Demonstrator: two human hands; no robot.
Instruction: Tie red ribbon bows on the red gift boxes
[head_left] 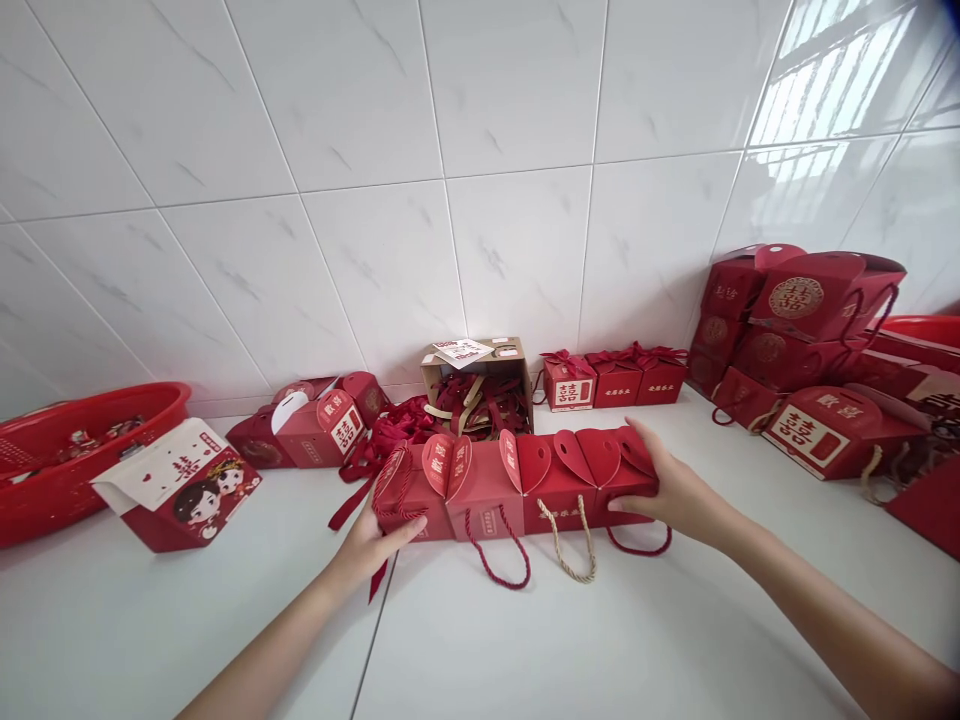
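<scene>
Row of red boxes point(495, 492), four, side by side, lower centre of the frame. Rounded flaps point(438, 462) closed the tops, some bearing pale characters. Three cord handles point(576, 577) drooped in front: one cream, two dark red. Left hand point(379, 540) clasped the left end; right hand point(671, 492) gripped the right.

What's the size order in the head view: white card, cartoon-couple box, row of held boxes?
1. Row of held boxes
2. Cartoon-couple box
3. White card, though it lies farther back
</scene>
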